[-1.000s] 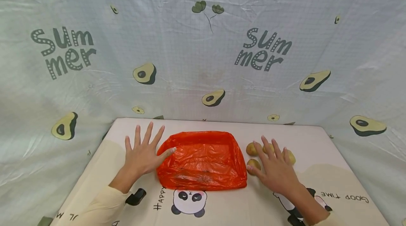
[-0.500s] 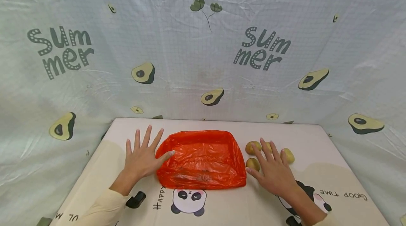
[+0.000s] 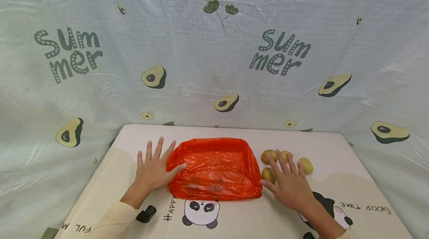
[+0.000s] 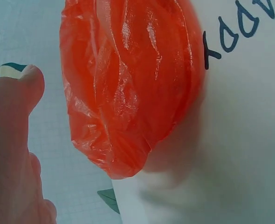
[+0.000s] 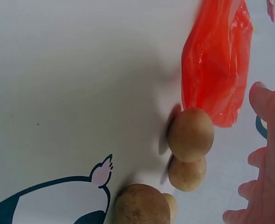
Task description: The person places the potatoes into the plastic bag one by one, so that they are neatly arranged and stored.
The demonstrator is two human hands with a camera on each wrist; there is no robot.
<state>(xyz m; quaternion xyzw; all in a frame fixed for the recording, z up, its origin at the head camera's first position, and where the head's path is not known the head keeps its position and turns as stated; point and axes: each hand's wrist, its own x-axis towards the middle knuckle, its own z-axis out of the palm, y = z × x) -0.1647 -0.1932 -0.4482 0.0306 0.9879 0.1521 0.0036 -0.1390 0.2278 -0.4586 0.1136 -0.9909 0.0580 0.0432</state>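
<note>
Potatoes (image 3: 268, 175) right of bag (image 3: 214, 170)

Table (image 3: 254, 218): pale top, panda prints (image 3: 201, 213) and lettering (image 3: 365, 208). Red plastic bag (image 3: 214, 168), spread tray-shaped, sits between left hand (image 3: 152, 172) and right hand (image 3: 293, 187). Four potatoes (image 3: 268, 175) near the right hand: two past its fingertips, one by its thumb, one off its little finger.

There are four potatoes (image 3: 268, 156) and one red plastic bag (image 3: 214, 166) on one desk (image 3: 244, 218). Hands number two: one left hand (image 3: 152, 172) and one right hand (image 3: 292, 187). One backdrop (image 3: 197, 53) carries two "Summer" prints (image 3: 78, 62).
</note>
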